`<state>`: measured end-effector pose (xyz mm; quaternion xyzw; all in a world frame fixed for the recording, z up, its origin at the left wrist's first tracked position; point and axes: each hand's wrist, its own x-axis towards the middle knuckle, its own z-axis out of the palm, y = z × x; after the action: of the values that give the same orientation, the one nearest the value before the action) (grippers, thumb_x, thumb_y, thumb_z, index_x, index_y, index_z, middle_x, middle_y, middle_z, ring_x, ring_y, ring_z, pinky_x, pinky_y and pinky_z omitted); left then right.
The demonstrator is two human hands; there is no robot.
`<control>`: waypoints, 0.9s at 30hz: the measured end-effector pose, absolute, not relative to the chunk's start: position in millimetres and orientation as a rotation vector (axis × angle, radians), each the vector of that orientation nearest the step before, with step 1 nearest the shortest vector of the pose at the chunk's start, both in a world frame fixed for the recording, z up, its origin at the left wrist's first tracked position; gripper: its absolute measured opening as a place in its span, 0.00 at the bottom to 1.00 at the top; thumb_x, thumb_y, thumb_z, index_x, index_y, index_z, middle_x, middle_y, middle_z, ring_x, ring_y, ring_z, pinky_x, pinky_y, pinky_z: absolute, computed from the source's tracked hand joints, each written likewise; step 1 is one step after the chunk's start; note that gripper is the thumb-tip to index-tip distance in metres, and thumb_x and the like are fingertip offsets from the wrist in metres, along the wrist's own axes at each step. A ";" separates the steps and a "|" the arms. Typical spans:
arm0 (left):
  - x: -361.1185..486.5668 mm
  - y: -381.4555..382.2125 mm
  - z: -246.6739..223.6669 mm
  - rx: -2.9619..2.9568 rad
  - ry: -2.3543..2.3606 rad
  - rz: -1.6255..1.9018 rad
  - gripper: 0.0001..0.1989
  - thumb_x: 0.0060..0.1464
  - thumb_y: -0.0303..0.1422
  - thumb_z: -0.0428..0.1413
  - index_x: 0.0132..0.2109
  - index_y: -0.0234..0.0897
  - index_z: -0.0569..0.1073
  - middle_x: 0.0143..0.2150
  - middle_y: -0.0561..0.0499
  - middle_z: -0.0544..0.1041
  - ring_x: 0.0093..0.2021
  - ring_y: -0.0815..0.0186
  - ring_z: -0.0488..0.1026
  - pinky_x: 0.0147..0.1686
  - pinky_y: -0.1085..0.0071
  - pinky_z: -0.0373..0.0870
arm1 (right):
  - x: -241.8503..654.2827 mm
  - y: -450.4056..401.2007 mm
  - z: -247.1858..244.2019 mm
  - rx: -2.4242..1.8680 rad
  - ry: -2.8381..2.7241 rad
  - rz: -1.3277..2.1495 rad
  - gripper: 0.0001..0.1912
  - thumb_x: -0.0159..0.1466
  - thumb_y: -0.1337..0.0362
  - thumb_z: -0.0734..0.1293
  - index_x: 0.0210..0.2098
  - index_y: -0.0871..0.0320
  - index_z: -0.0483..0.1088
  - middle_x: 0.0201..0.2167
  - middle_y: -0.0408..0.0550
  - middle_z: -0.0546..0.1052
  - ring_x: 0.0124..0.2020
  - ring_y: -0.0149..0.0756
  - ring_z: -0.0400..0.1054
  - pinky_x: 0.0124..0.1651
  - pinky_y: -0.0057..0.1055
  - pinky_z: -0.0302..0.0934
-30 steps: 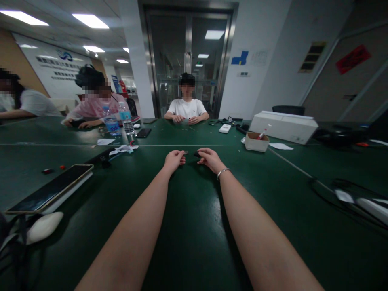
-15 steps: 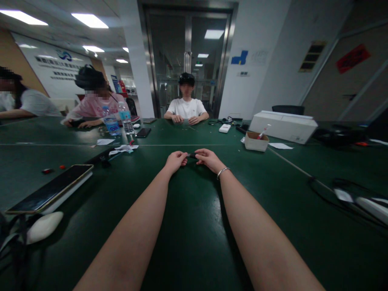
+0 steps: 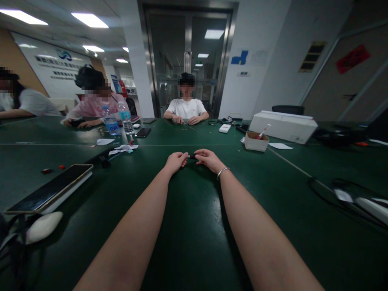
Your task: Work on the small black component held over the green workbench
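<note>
Both my arms reach out over the green table [image 3: 188, 226]. Between my fingertips is a small, dark, rod-shaped piece [image 3: 191, 156], with a greyish part toward its left end; its exact kind is too small to make out. My left hand [image 3: 177, 161] pinches the left end with thumb and fingers. At the other end, my right hand [image 3: 209, 159] grips the black part, its fingers covering much of it. A silver bracelet circles my right wrist. The piece is held roughly level, close above the tabletop.
To the left lie a phone [image 3: 54, 188] on a white box, a white mouse-shaped object [image 3: 44, 227] and scraps of paper [image 3: 123, 149]. Two water bottles [image 3: 111, 123] stand farther back. A small open box [image 3: 256, 142] and a long white carton [image 3: 283, 126] are at right. Several people sit around the table.
My hands stay in almost the same place, still holding the small dark piece. A little more of its middle shows between my fingers.
</note>
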<state>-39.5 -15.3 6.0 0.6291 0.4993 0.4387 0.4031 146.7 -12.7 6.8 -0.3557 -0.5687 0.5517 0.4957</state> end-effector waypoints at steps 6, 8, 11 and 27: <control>-38.9 -16.3 5.3 1.607 1.262 1.113 0.17 0.56 0.43 0.52 0.28 0.32 0.71 0.21 0.52 0.69 0.19 0.73 0.64 0.21 0.76 0.61 | 146.1 -12.3 7.1 -0.880 -1.371 1.330 0.09 0.54 0.69 0.72 0.35 0.61 0.72 0.25 0.41 0.74 0.19 0.22 0.66 0.31 0.25 0.69; -38.6 -14.7 3.8 1.588 1.240 1.110 0.16 0.56 0.41 0.52 0.29 0.32 0.71 0.22 0.52 0.70 0.20 0.73 0.65 0.22 0.76 0.62 | 145.5 -11.7 6.9 -0.890 -1.356 1.324 0.08 0.55 0.69 0.72 0.34 0.61 0.71 0.25 0.40 0.74 0.18 0.21 0.65 0.31 0.25 0.69; -38.6 -12.3 0.9 1.565 1.211 1.111 0.11 0.54 0.38 0.55 0.33 0.33 0.72 0.24 0.53 0.71 0.21 0.74 0.66 0.23 0.76 0.64 | 144.7 -10.6 6.3 -0.903 -1.332 1.317 0.07 0.55 0.69 0.71 0.33 0.62 0.71 0.24 0.41 0.74 0.17 0.22 0.65 0.30 0.26 0.69; -33.1 -22.5 11.1 1.520 1.165 1.188 0.08 0.53 0.32 0.56 0.40 0.34 0.71 0.31 0.49 0.73 0.30 0.72 0.70 0.25 0.79 0.67 | 144.8 -9.6 6.5 -0.907 -1.338 1.330 0.07 0.56 0.68 0.71 0.33 0.62 0.70 0.22 0.42 0.75 0.18 0.23 0.67 0.24 0.20 0.65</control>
<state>-33.1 -22.5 11.1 0.6089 0.4670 0.4761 0.4296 144.8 -9.6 6.5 -0.3750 -0.5534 0.5502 0.5004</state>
